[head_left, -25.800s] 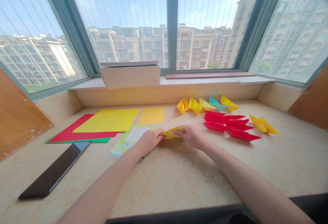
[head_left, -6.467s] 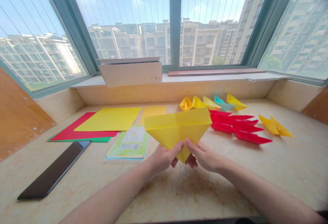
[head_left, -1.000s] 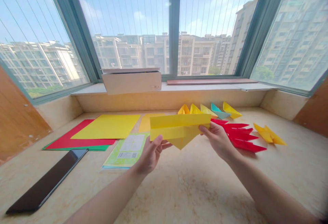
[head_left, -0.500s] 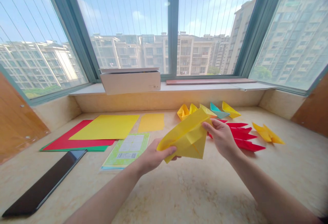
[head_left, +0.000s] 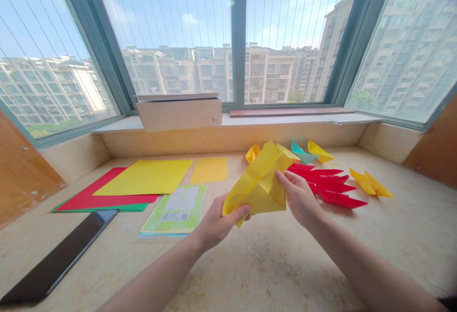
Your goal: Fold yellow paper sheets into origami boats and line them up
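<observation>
head view: folded yellow paper (head_left: 255, 190) has just tipped steeper, held up above the worktop (head_left: 271, 267), gripped low by the left hand (head_left: 223, 221) and pinched at its right side by the right hand (head_left: 299, 199).

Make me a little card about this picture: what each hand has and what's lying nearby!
Left hand: holding a folded yellow paper shape
Right hand: gripping the right side of the same paper
Closest to the right hand: red folded paper boats
Closest to the left hand: green printed paper packet
Also nearby: flat yellow paper sheet
</observation>
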`<action>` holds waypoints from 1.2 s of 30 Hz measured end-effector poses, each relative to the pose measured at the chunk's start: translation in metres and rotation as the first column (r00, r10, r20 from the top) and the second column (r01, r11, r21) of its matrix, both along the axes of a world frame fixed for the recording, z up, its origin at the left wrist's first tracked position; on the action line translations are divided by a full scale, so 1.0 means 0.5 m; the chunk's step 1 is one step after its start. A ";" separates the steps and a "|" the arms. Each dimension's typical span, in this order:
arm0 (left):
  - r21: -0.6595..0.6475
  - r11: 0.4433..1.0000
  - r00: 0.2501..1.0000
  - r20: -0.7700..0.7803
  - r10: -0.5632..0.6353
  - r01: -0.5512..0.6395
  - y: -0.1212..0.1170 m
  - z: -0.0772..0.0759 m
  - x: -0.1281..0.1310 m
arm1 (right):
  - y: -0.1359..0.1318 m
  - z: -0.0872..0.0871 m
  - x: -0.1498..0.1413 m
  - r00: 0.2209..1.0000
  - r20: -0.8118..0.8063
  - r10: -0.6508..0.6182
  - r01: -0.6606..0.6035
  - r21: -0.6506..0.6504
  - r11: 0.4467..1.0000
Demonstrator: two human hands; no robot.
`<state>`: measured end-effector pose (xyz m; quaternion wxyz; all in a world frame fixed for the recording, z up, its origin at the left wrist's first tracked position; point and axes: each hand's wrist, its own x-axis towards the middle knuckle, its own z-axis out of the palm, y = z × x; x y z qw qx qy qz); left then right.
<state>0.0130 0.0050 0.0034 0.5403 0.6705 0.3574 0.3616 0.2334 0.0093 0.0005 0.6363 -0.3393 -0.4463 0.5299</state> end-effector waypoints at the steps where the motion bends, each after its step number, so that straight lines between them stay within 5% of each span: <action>1: 0.000 1.000 1.000 -0.007 -0.006 0.006 -0.003 0.001 0.001 | 0.000 0.000 -0.001 1.000 -0.010 -0.004 0.004 -0.011 1.000; 7: -0.017 0.978 0.978 -0.026 -0.209 0.208 -0.014 0.010 -0.010 | 0.007 0.005 0.006 0.996 0.069 -0.049 0.053 -0.056 0.997; 12: -0.051 0.898 0.854 0.335 -0.398 0.438 -0.010 0.021 -0.016 | 0.007 0.019 0.041 0.927 0.334 0.170 -0.131 -0.136 0.982; 15: -0.137 0.908 0.864 0.393 -0.316 0.395 -0.001 0.014 -0.008 | -0.001 0.010 0.034 0.797 0.545 0.261 -0.212 -0.151 0.965; 21: -0.221 0.960 0.974 0.182 -0.131 0.171 -0.007 -0.001 0.007 | -0.020 -0.021 -0.028 0.681 0.720 0.134 -0.116 -0.075 0.990; 27: -0.297 0.939 0.983 0.105 -0.148 0.173 -0.016 -0.005 0.007 | -0.018 -0.017 -0.032 0.685 0.724 -0.083 0.055 0.063 0.997; 33: -0.290 0.949 0.990 0.094 -0.102 0.125 -0.008 -0.020 0.009 | -0.021 -0.015 -0.026 0.699 0.715 0.008 -0.032 0.019 0.999; 36: -0.257 0.957 0.990 0.071 -0.118 0.132 -0.006 -0.021 0.008 | -0.027 -0.008 -0.026 0.792 0.602 0.101 -0.105 -0.028 0.994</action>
